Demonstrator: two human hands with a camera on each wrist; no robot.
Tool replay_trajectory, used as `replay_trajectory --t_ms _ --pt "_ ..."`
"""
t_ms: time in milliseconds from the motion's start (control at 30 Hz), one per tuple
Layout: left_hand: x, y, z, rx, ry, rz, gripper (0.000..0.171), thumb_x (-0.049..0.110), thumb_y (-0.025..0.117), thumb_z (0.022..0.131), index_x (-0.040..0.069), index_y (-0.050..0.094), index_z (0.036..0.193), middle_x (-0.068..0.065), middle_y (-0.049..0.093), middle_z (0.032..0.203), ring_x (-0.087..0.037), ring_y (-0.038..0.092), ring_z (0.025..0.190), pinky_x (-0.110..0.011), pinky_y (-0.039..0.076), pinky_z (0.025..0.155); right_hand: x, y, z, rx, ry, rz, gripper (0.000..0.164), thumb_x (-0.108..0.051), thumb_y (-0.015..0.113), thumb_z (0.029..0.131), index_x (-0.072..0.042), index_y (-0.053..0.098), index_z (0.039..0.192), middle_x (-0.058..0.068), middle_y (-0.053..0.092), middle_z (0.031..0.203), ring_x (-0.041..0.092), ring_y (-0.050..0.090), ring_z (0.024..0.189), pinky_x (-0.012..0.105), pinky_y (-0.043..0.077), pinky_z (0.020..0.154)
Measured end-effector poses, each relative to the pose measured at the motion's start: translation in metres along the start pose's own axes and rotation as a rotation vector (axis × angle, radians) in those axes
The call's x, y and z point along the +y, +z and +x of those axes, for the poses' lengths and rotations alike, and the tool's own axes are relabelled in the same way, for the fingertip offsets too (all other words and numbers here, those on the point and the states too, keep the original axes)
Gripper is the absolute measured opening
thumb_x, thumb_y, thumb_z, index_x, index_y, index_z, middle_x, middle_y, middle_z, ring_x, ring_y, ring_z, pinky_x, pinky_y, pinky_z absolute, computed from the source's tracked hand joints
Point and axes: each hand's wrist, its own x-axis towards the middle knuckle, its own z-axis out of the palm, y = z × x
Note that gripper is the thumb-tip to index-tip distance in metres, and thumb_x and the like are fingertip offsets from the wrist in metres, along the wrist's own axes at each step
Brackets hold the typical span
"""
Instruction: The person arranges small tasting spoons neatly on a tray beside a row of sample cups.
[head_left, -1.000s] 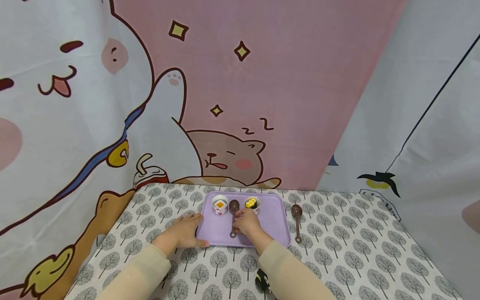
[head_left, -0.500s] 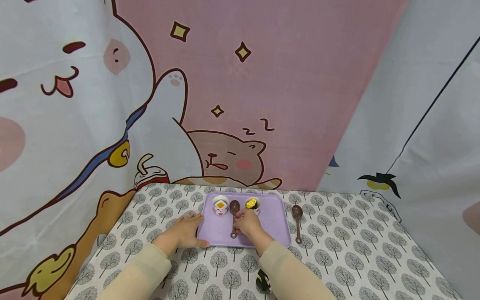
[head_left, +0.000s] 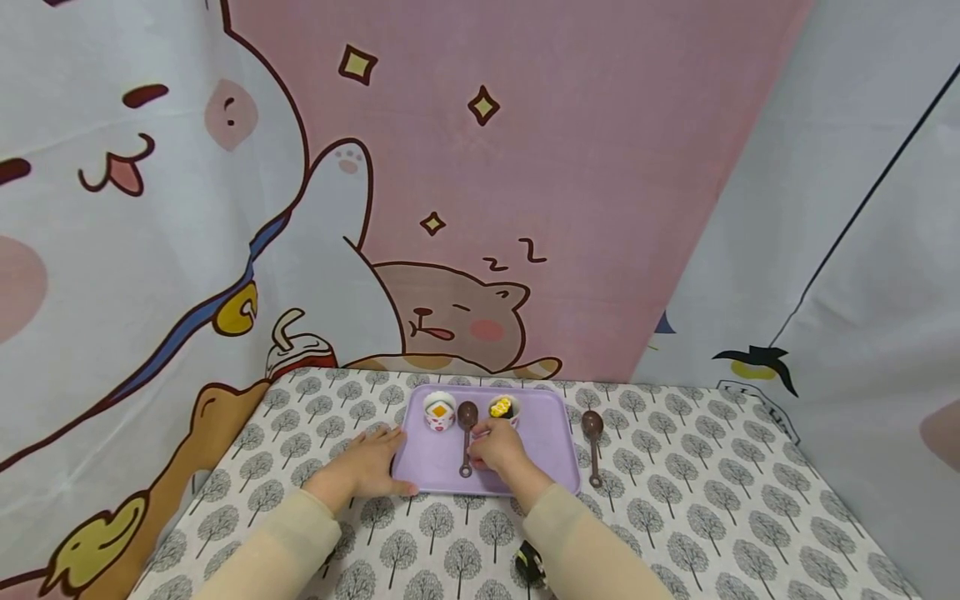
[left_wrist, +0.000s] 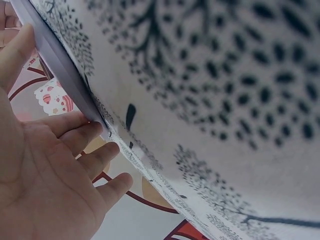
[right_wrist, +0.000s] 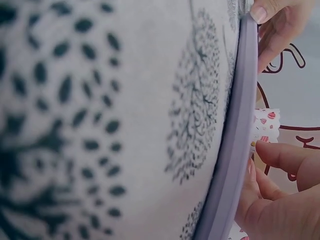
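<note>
A brown round-bowled spoon lies lengthwise on a lilac tray, between two patterned paper cups. The right hand is at the spoon's handle, fingertips right beside it. In the right wrist view, thumb and fingers stand apart, with the tray rim hiding part of them. The left cup shows white and orange on top. In the right cup sits something yellow and black, partly behind the hand. The left hand lies spread along the tray's left edge, its fingers straight in the left wrist view.
A second brown spoon lies on the tree-print tablecloth, right of the tray. A cartoon-printed curtain hangs behind the table. Something small and dark shows next to the right sleeve.
The right hand's fingertips have shifted slightly rightward from the spoon's handle. The spoon, cups, tray and left hand stay in place.
</note>
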Motion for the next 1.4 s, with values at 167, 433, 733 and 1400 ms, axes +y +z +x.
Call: replay_trajectory --t_ms 167,433,733,1400 --pt "-0.001 0.001 0.0 -0.001 -0.005 -0.002 0.105 0.062 0.076 0.077 -0.001 0.038 0.152 -0.019 0.034 0.159 -0.042 0.026 0.147 -0.061 0.017 0.12 -0.001 -0.002 -0.002 0.003 -0.009 -0.026 0.035 0.016 0.068 0.076 0.01 0.064 0.11 0.015 0.067 0.083 0.018 0.065 0.064 0.034 0.062 0.06" --pt "-0.004 0.003 0.001 -0.002 -0.012 -0.004 0.106 0.064 0.075 0.077 0.0 0.037 0.153 -0.018 0.032 0.16 -0.041 0.025 0.148 -0.06 0.017 0.12 -0.007 -0.005 -0.008 -0.007 -0.016 -0.041 0.032 0.012 0.069 0.079 0.01 0.065 0.111 0.011 0.066 0.083 0.024 0.068 0.07 0.036 0.062 0.063" --pt "-0.003 0.003 0.0 0.001 -0.016 0.003 0.106 0.065 0.074 0.077 0.0 0.037 0.153 -0.017 0.033 0.16 -0.042 0.025 0.147 -0.06 0.017 0.12 -0.011 -0.013 -0.013 -0.045 -0.017 -0.016 0.033 0.01 0.068 0.08 0.01 0.066 0.112 0.01 0.063 0.084 0.022 0.065 0.071 0.036 0.062 0.066" --pt "-0.003 0.003 0.001 0.002 -0.013 -0.003 0.107 0.065 0.074 0.076 0.0 0.036 0.153 -0.018 0.032 0.16 -0.042 0.025 0.148 -0.061 0.016 0.12 -0.024 -0.035 -0.03 -0.066 -0.072 -0.029 0.035 0.006 0.072 0.083 0.012 0.064 0.117 0.015 0.064 0.097 0.021 0.064 0.078 0.037 0.062 0.07"
